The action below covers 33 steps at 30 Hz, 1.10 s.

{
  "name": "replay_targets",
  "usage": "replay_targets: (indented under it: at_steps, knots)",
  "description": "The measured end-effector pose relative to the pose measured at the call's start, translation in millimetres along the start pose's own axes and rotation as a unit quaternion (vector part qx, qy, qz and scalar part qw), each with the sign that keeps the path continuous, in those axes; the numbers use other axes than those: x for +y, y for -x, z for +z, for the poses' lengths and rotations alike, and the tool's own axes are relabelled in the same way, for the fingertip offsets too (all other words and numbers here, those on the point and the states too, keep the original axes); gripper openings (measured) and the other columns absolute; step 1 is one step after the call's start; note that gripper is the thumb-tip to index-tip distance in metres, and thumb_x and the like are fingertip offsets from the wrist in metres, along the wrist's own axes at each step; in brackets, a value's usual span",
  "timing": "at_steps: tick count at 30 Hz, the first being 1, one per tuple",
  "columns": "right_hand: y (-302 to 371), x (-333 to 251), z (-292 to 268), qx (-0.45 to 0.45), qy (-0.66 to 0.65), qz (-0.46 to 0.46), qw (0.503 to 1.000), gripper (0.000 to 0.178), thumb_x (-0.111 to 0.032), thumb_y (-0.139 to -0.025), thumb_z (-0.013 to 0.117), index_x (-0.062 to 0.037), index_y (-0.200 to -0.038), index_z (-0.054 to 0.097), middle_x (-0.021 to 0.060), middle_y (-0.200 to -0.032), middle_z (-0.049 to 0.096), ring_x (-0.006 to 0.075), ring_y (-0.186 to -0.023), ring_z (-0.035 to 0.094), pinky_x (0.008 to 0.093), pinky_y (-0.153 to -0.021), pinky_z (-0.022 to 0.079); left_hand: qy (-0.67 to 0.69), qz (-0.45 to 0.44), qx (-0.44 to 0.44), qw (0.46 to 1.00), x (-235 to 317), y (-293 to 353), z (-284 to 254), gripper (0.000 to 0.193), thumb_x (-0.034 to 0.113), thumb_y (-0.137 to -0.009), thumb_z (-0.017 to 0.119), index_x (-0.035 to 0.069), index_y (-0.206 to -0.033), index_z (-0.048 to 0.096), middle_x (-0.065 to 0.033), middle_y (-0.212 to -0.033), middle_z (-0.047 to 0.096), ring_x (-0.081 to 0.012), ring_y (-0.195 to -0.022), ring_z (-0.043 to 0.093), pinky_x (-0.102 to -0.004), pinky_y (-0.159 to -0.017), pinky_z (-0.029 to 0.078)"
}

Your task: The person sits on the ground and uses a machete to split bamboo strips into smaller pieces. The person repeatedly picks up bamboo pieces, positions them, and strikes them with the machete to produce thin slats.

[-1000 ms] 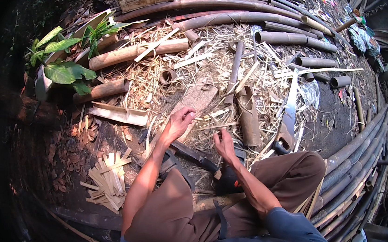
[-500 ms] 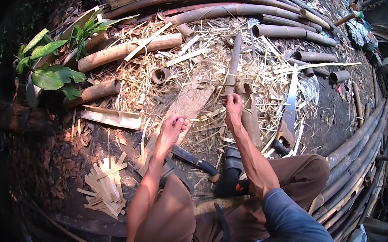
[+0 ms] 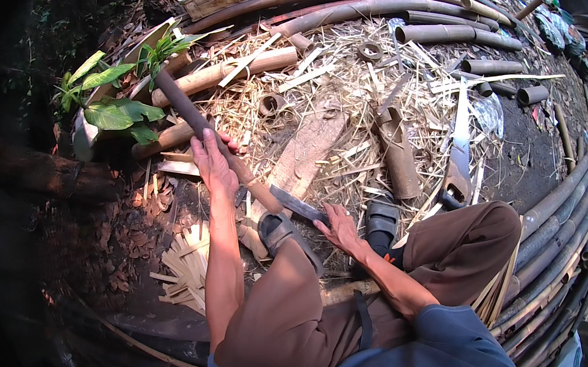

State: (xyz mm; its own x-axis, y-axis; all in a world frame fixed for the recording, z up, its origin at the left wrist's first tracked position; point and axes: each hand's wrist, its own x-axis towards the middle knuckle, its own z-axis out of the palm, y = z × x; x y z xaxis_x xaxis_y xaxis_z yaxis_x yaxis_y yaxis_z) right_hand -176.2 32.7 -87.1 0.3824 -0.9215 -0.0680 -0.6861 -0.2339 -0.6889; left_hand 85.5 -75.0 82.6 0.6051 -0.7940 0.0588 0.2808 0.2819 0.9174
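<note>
My left hand is shut around a long dark bamboo stick. The stick slants from the green plant at the upper left down toward my left foot. My right hand is low beside my knee, fingers spread, touching the near end of a flat dark knife that lies on the ground. A worn wooden block lies just beyond both hands, among straw and bamboo shavings. I sit with both sandalled feet forward.
A short split bamboo tube and a long blade lie to the right. Thick bamboo poles run across the back and curve along the right. Cut splints are piled at the left, by a leafy plant.
My left hand has taken hold of the dark bamboo stick and lifted it at the left. My right hand has drawn back from the far stick to the knife by my knee.
</note>
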Motion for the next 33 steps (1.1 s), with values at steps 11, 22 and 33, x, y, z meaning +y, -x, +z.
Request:
replay_targets:
  at_steps: [11, 22, 33]
  knots:
    - [19.3, -13.2, -48.9, -0.022, -0.129, 0.099, 0.986, 0.037, -0.019, -0.087, 0.062, -0.0100, -0.119, 0.046, 0.0238, -0.097, 0.061, 0.0465, -0.085, 0.062, 0.0517, -0.071, 0.050, 0.008, 0.085, 0.008, 0.996, -12.3, 45.2, -37.8, 0.039, 0.030, -0.097, 0.059, -0.002, -0.119, 0.052, -0.0099, -0.102, 0.065, -0.0162, -0.095, 0.059, -0.0321, -0.094, 0.044]
    - [21.6, -156.0, -211.6, 0.009, -0.342, -0.001, 0.940, 0.041, -0.024, -0.101, 0.048, -0.0085, -0.138, 0.042, 0.0007, -0.069, 0.049, 0.0090, -0.058, 0.047, 0.0276, -0.053, 0.041, -0.198, 0.054, -0.104, 0.973, 21.8, 74.2, 2.8, 0.022, 0.019, -0.093, 0.067, 0.000, -0.105, 0.072, -0.0048, -0.093, 0.073, -0.0075, -0.082, 0.061, -0.0223, -0.075, 0.048]
    - [16.3, -187.2, -222.1, -0.050, -0.286, -0.040, 0.956, 0.032, -0.024, -0.101, 0.046, -0.0073, -0.128, 0.049, 0.0076, -0.064, 0.050, 0.0148, -0.058, 0.048, 0.0329, -0.057, 0.042, -0.172, -0.085, -0.260, 0.946, 13.7, 105.3, 0.6, 0.032, 0.023, -0.094, 0.065, -0.002, -0.115, 0.065, -0.0043, -0.100, 0.068, -0.0102, -0.090, 0.058, -0.0233, -0.080, 0.046]
